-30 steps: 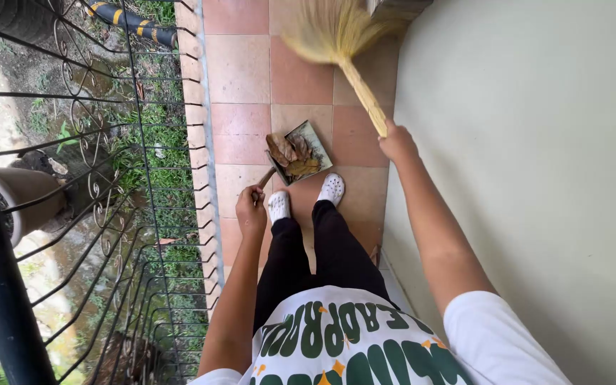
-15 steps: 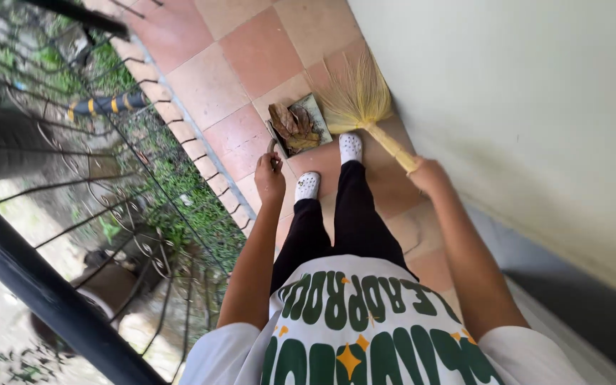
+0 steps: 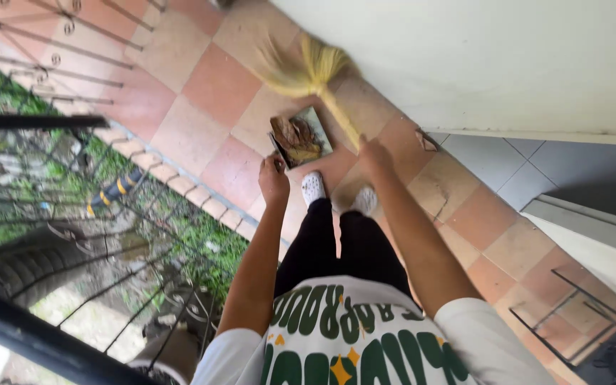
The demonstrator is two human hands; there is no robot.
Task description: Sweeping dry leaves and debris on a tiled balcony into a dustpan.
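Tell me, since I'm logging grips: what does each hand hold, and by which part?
Right hand grips the yellow straw broom by its handle; left hand holds the leaf-filled dustpan by its dark handle.

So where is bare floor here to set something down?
Bare tiles lie between the railing and the dustpan, and right of the feet along the wall. It is crowded around the dustpan, broom, left hand and right hand.

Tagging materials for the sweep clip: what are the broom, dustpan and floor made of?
Broom: pale straw-like bristles, likely plant fibre, matte.
Dustpan: flat thin tray, maybe metal or plastic; unclear, dry leaves cover it.
Floor: square tiles, terracotta and beige, matte, probably ceramic.
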